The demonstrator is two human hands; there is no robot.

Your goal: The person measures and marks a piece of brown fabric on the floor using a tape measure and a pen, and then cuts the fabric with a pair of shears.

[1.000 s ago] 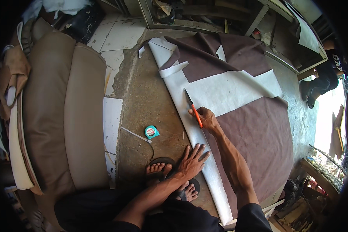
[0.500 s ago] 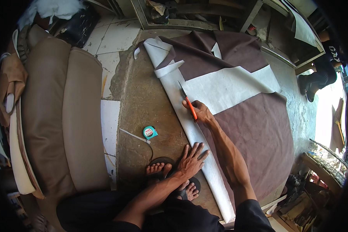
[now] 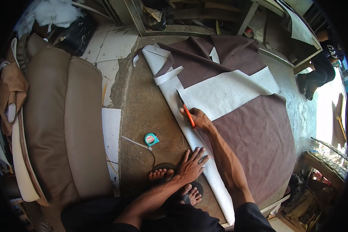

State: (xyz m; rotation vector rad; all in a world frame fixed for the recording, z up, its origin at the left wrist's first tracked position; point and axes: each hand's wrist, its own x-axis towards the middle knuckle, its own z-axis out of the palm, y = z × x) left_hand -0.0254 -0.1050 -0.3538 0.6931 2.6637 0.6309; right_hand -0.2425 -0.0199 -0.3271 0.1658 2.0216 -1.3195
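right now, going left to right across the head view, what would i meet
Folded tan leather-like piece, long brown padded cushion, teal tape measure, orange-handled scissors in the right hand, another person's dark shoes.

Covered by hands, cropped by the round rim, or lost in shade.
Mid-frame, the right hand (image 3: pixel 199 118) hides part of the grip of the orange-handled scissors (image 3: pixel 185 107); lower down, the left hand (image 3: pixel 191 167) covers a stretch of the pale strip (image 3: pixel 217 190), and the left forearm (image 3: pixel 147 201) hides part of the feet (image 3: pixel 164 174). The dark rim crops the co-worker (image 3: pixel 324 71) at upper right and the white stuffing (image 3: pixel 54 14) at upper left. Lower right, the scraps (image 3: pixel 302 212) are too dim to tell apart.
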